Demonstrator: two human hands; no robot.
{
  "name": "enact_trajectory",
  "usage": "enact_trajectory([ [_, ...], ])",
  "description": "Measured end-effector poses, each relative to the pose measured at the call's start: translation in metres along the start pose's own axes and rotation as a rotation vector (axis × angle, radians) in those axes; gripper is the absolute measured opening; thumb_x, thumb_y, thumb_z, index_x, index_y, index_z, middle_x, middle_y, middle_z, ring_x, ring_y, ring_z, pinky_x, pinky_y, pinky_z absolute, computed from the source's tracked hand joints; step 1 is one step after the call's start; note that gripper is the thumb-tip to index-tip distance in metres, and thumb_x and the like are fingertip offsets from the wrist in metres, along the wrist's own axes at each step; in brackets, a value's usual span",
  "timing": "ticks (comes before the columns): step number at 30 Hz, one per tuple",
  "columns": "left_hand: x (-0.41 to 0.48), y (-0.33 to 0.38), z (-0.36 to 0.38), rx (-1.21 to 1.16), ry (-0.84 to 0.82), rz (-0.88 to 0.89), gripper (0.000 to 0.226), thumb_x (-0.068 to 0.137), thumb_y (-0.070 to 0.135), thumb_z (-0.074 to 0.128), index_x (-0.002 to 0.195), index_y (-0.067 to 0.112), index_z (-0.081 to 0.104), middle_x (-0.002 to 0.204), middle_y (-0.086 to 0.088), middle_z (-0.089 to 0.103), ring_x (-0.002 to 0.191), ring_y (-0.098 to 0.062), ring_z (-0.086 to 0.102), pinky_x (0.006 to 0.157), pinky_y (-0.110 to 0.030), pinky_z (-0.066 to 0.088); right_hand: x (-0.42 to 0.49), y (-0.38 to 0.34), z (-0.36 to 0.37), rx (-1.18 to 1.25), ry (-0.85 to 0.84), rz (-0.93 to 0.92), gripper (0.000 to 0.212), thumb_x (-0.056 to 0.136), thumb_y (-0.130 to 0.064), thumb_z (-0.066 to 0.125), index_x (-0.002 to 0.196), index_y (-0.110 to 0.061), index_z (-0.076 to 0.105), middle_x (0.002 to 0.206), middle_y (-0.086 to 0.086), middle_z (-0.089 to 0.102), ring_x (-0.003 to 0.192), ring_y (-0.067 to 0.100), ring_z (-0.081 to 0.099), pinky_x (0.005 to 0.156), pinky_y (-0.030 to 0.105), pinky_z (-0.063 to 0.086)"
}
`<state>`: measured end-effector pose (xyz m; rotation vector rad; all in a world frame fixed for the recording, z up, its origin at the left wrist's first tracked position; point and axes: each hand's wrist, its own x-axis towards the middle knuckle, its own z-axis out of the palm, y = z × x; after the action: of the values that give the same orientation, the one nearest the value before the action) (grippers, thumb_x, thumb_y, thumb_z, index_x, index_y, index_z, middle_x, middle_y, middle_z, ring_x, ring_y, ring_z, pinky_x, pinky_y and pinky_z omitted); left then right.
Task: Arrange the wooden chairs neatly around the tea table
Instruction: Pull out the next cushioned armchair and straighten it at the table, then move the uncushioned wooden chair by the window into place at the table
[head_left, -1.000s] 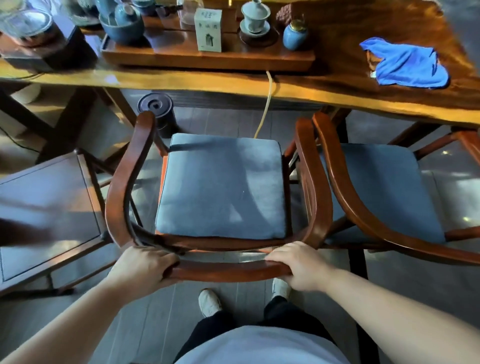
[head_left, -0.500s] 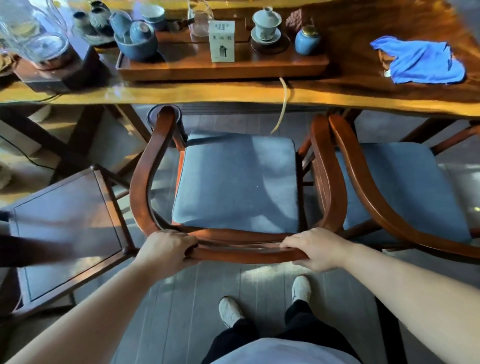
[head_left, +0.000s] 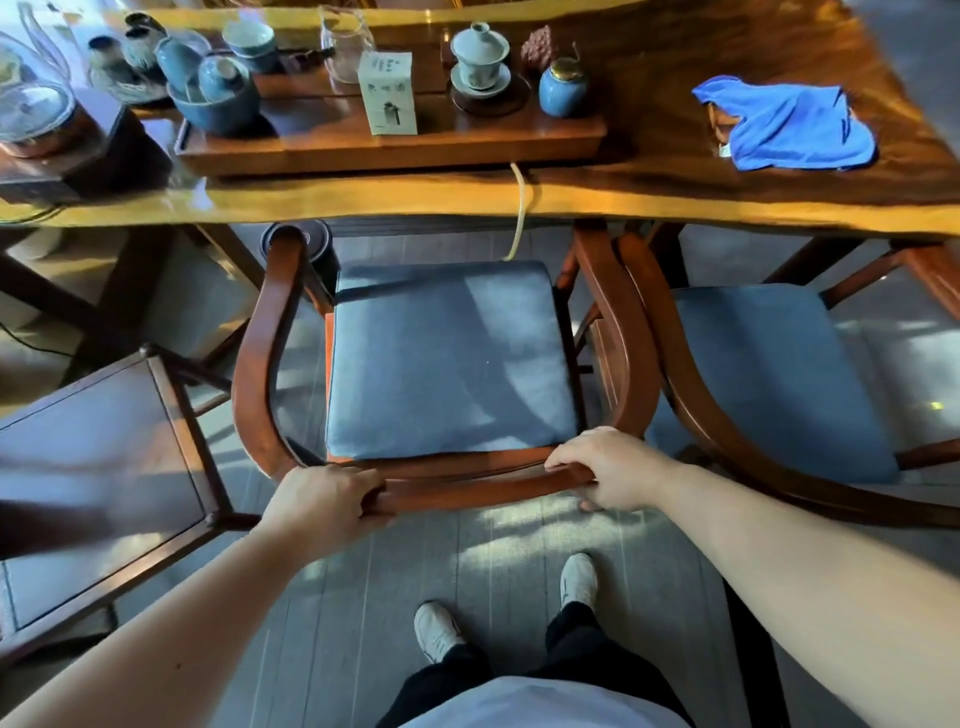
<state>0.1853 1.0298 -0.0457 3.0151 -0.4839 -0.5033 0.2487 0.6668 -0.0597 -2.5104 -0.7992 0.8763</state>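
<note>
A wooden armchair (head_left: 262, 353) with a curved back rail and a grey-blue seat cushion (head_left: 447, 358) stands in front of me, facing the tea table (head_left: 623, 202). My left hand (head_left: 322, 506) grips the back rail at its left end and my right hand (head_left: 610, 467) grips it at the right end. The tips of the chair's arms reach just under the table's front edge. A second chair (head_left: 691, 395) of the same kind, with its own cushion, stands right beside it on the right, their arms nearly touching.
A dark square wooden stool (head_left: 171, 410) stands at the left, close to the held chair. On the table sit a wooden tea tray (head_left: 395, 150) with cups and jars, a white box (head_left: 388, 93), and a blue cloth (head_left: 789, 124). A cord (head_left: 519, 218) hangs from the table edge. My feet are on the grey floor behind the chair.
The chair has slid forward toward the table, its arm tips now reaching under the edge. Both hands kept their grip on the back rail and I stepped after it.
</note>
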Motion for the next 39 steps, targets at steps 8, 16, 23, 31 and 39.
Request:
enact_trajectory([
  [8,-0.023,-0.02,-0.001,-0.058,0.033,0.013,0.032,0.068,0.054,0.075,0.087,0.029,0.068,0.078,0.007,0.071,0.073,-0.023,0.067,0.056,-0.034,0.053,0.0,-0.024,0.029,-0.011,0.009,-0.063,0.043,0.087,-0.022,0.071,0.128,-0.028,0.06,0.125,-0.005,0.066,0.115,0.021,0.054,0.103,0.038,0.035],
  [16,-0.028,-0.005,0.007,-0.012,-0.018,0.032,0.039,0.076,0.064,0.058,0.095,0.029,0.06,0.092,0.008,0.07,0.087,-0.019,0.064,0.064,-0.033,0.048,-0.012,-0.02,0.022,-0.034,-0.031,-0.007,0.043,0.087,-0.028,0.073,0.128,-0.029,0.06,0.125,-0.007,0.064,0.118,0.015,0.052,0.104,0.035,0.037],
  [23,-0.036,-0.002,0.009,-0.054,0.005,0.038,0.049,0.077,0.061,0.058,0.111,0.026,0.055,0.099,0.004,0.068,0.091,-0.024,0.062,0.072,-0.034,0.048,-0.011,-0.033,0.021,-0.105,-0.055,0.053,0.057,0.082,-0.04,0.072,0.135,-0.031,0.05,0.13,-0.01,0.058,0.119,0.013,0.052,0.1,0.036,0.042],
  [31,-0.047,0.0,-0.005,-0.07,0.081,0.053,0.085,0.078,0.07,0.05,0.143,0.018,0.032,0.145,-0.007,0.044,0.135,-0.026,0.034,0.114,-0.044,0.026,0.021,-0.109,0.006,-0.201,-0.045,-0.216,0.081,0.081,-0.073,0.053,0.147,-0.029,0.036,0.149,-0.005,0.045,0.136,0.016,0.037,0.114,0.039,0.023],
  [39,-0.094,-0.004,-0.034,0.1,0.083,-0.136,0.077,0.077,0.063,0.056,0.136,0.014,0.047,0.136,-0.013,0.055,0.127,-0.034,0.046,0.106,-0.053,0.037,0.08,-0.152,-0.014,-0.335,-0.016,-0.418,0.082,0.083,-0.074,0.048,0.15,-0.03,0.029,0.158,0.008,0.029,0.144,0.024,0.023,0.118,0.045,0.014],
])
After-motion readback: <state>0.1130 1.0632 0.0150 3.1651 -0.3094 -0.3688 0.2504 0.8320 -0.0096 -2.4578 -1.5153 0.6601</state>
